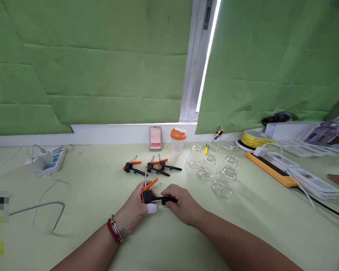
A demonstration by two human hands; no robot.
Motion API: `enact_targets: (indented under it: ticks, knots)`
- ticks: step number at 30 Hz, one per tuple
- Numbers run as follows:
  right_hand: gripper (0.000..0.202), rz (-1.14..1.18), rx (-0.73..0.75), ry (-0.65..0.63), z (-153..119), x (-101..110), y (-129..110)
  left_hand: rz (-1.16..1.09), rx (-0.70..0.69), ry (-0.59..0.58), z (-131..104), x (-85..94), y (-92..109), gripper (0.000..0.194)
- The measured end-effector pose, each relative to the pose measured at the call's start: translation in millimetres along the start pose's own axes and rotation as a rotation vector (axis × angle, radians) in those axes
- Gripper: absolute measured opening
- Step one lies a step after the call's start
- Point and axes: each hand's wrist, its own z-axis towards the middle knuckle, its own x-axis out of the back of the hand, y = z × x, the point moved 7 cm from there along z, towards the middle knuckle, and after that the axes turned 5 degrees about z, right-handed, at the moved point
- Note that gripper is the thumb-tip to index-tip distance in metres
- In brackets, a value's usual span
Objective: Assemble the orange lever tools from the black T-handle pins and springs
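Above the near middle of the table, my two hands share one black device with an orange lever and a thin metal rod (147, 196). My left hand (134, 208) is closed round its black body, and a white wrap covers the thumb. The rod points up beside the orange lever. My right hand (183, 205) pinches the device's dark bar on the right, with a short metal stretch visible between the hands. Just beyond lie several like devices: one at left (133, 168), one in the middle (157, 170) and one at right (169, 166). Their exact kind is unclear.
Several clear glass jars (205, 167) stand right of my hands. Behind are an orange-lidded cup (177, 142), a phone-like screen (155, 138) and small screwdrivers (217, 133). A white power strip (55, 160) lies left; an orange one (271, 169) with cables lies right.
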Motion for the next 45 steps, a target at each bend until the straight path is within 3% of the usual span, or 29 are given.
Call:
enact_targets:
  ticks: [13, 24, 33, 45]
  knots:
    - [0.035, -0.120, 0.158, -0.081, -3, -8, -9, -0.051, 0.018, -0.007, 2, 0.8, -6, 0.068]
    - [0.036, -0.096, 0.206, -0.072, -4, -11, -17, 0.140, -0.040, 0.194, -3, 5.3, 4, 0.065]
    - [0.038, -0.117, 0.187, -0.063, -4, -12, -18, 0.145, 0.013, 0.123, -1, 4.2, -4, 0.065]
    - [0.029, -0.139, 0.254, 0.026, -7, -13, -17, -0.006, 0.065, 0.080, -4, -5.2, -2, 0.063]
